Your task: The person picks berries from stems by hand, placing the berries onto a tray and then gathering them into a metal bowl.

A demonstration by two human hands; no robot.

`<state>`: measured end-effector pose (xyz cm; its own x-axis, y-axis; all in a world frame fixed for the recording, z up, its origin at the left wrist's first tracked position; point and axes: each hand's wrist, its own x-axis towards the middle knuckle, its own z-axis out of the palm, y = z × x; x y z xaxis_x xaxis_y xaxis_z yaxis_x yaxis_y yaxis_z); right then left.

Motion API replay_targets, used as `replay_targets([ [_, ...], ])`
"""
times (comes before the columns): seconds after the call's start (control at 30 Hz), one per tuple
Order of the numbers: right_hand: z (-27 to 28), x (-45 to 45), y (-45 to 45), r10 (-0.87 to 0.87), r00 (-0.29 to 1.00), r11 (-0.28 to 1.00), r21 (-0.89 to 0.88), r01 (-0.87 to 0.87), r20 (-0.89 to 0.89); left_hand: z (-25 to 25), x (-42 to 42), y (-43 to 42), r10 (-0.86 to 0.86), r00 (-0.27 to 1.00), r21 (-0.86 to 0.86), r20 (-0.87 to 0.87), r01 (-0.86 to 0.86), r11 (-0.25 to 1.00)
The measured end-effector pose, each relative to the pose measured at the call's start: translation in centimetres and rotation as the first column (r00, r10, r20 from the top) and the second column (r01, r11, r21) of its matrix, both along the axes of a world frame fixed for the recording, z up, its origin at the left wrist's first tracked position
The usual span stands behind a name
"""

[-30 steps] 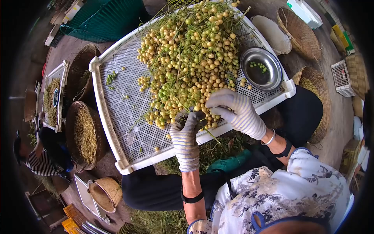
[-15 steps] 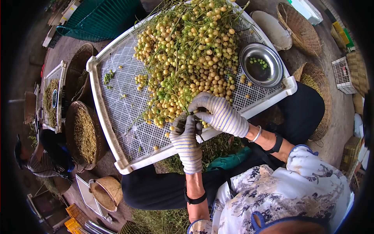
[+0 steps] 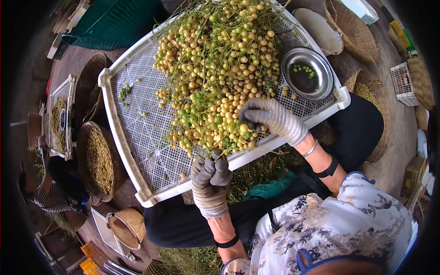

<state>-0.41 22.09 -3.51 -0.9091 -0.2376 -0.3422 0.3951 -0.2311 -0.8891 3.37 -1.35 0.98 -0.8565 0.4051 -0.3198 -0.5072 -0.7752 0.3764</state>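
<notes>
Gloved hands part at a white mesh tray [image 3: 137,123]: the right hand [image 3: 280,121] has drawn away from the left hand [image 3: 210,185], which alone pinches a green stem [image 3: 211,153] beside heaped yellow-green fruit [image 3: 233,82]. Whether the right's curled fingers grip anything cannot be told. No writing is legible.

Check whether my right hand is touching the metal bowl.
Apart. The head view shows tray mesh and a few loose fruits between the right hand and the metal bowl.
</notes>
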Motion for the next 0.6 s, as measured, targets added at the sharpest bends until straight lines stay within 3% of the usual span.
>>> replay_targets([
  [0.07,-1.3,-0.6,-1.7,0.064,0.995,0.995,-0.069,-0.07,-0.078,0.0,0.5,0.0,-0.009,1.0,-0.079,0.008,0.01,0.997],
  [0.1,0.1,-0.7,-2.3,0.102,0.995,0.982,-0.157,-0.103,-0.018,0.0,0.7,0.0,-0.024,1.0,-0.082,0.0,0.024,0.996],
  [0.13,0.7,-1.1,-3.0,0.125,0.983,0.979,-0.142,-0.145,-0.138,0.0,0.8,0.0,-0.038,0.999,-0.087,-0.008,0.037,0.996],
  [0.2,1.9,-1.7,-3.7,0.217,0.959,0.936,-0.239,-0.258,-0.184,0.6,1.1,0.4,-0.001,0.999,-0.171,0.032,0.006,0.985],
  [0.3,1.8,-3.1,-3.9,0.456,0.839,0.888,0.21,-0.409,-0.297,1.0,1.2,0.8,0.019,0.998,-0.23,0.055,-0.006,0.973],
  [0.4,1.7,-2.7,-4.5,0.433,0.879,0.902,0.102,-0.421,-0.2,0.6,1.1,0.2,0.027,1.0,-0.252,0.014,-0.022,0.967],
  [0.43,0.3,-1.9,-5.5,0.251,0.925,0.904,-0.272,-0.33,-0.286,0.7,1.1,0.2,0.026,0.999,-0.262,0.025,-0.019,0.965],
  [0.5,-1.8,-1.3,-6.2,0.122,0.92,0.958,-0.197,-0.207,-0.372,0.5,1.1,0.2,0.04,0.998,-0.223,0.038,-0.031,0.974],
  [0.6,-2.0,-1.1,-5.8,0.044,0.979,0.896,-0.426,-0.128,-0.201,0.2,1.1,-0.3,0.044,0.999,-0.097,0.032,-0.04,0.994],
])
